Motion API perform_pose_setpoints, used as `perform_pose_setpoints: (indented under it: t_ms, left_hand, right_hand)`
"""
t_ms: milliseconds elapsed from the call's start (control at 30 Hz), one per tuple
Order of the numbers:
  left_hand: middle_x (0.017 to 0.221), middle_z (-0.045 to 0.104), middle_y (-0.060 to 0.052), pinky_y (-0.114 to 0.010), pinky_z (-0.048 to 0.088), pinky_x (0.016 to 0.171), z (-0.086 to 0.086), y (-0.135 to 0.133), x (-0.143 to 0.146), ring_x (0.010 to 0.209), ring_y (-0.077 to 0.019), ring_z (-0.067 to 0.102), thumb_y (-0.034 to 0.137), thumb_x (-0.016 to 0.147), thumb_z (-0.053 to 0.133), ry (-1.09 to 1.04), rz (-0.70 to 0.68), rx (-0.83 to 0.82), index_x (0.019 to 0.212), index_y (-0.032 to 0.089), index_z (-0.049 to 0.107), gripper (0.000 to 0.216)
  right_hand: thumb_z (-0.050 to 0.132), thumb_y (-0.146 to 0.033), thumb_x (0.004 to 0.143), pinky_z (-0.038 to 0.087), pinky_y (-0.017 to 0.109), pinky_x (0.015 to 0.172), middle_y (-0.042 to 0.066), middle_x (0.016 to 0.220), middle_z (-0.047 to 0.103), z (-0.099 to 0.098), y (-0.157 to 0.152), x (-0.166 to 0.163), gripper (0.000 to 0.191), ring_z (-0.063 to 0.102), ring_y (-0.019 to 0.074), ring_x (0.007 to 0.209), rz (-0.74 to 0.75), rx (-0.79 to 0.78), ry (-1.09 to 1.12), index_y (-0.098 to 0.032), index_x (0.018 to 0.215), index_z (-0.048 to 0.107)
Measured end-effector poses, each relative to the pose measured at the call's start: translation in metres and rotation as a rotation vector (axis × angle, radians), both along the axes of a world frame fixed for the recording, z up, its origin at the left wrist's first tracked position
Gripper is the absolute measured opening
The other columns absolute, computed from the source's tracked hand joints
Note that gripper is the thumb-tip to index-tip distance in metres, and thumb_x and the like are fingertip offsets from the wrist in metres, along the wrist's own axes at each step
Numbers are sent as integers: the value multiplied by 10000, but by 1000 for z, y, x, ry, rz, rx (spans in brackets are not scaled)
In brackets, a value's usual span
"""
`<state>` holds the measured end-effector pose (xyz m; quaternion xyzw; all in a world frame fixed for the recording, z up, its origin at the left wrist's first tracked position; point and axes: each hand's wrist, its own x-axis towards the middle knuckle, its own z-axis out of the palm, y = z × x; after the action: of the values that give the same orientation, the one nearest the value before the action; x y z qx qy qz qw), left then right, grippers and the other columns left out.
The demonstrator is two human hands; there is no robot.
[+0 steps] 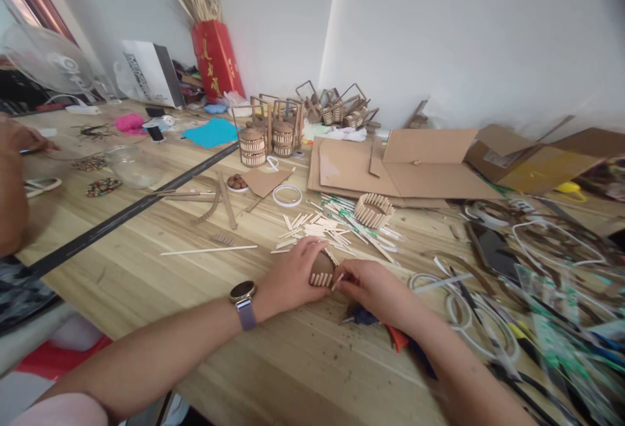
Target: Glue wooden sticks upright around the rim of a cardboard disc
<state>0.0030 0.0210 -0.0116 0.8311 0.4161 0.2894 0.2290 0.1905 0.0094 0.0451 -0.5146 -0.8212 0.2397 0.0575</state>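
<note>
Left hand [293,274] grip curled around stick-edged disc [321,271]; right hand [375,286] grip pinches short stick [336,282].

White box [166,74] at back left is showing dark lettering [137,73] starting "MEN", rest not resolving; red bag [221,48] near it is carrying gold Chinese characters [207,56], too blurred to read.

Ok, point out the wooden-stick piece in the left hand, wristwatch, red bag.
Wooden-stick piece [321,279]: head view, near row of sticks.
Wristwatch [243,291]: head view, dark dial.
Red bag [215,64]: head view, front panel.
</note>
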Motion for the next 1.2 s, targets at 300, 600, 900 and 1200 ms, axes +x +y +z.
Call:
perform_pose_setpoints:
  t_ms: [300, 600, 900, 1200]
  left_hand:
    - [1386, 455, -109, -477, 393, 1102, -2, 0, -1, 1308, -291, 446, 169, 678, 763, -29, -11, -6, 1362, 248, 389, 783]
    - [1391, 449, -126, -460, 394, 1108, 0, 0, -1, 1315, -285, 437, 156, 677, 764, -6, -12, -10, 1361, 211, 393, 780]
    - [1376, 459, -113, -460, 404, 1102, -1, 0, 0, 1300, -279, 450, 152, 681, 744, -26, -18, 8, 1362, 224, 394, 768]
    - [1398, 441, -114, -481, 390, 1110, -2, 1, -2, 1317, -298, 436, 193, 687, 779, -40, -35, -26, 1370, 240, 405, 780]
  right_hand:
    - [519, -96, 869, 395, 235, 683, 60, 892, 721, -6, -2, -7, 190, 638, 180, 804, 23, 67, -154, -169, 877, 694]
    - [485, -90, 900, 392, 276, 738, 96, 927, 707, -11, -3, -10, 207, 644, 220, 889, 80, 178, -325, -152, 907, 682]
    - [512, -63, 874, 395, 288, 752, 103, 908, 708, -12, -4, -11, 209, 637, 225, 886, 117, 235, -366, -148, 934, 693]
    - [523, -108, 893, 421, 288, 753, 85, 914, 709, -12, -2, -9, 170, 648, 221, 877, 98, 227, -307, -156, 906, 686]
